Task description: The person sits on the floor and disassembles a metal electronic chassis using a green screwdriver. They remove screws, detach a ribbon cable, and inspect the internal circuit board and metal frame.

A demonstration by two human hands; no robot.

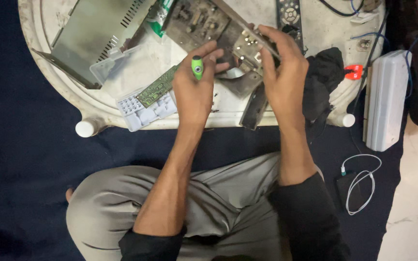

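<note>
Head view: a seated person works over a round white surface [73,104].
Left hand [195,92]: fingers clamped on a green-handled screwdriver [197,67], tip hidden, just left of the circuit-board chassis [209,24].
Right hand [282,72]: fingers wrapped over the chassis's right edge, tilting it above the surface.
Left of chassis: grey metal cover [93,38], green circuit board [158,87] on a clear plastic case [141,108] at the surface's near rim.
Right of chassis: black cloth [325,77], white box [385,99] off the rim.
Open room: dark floor mat [20,159] below the rim.
</note>
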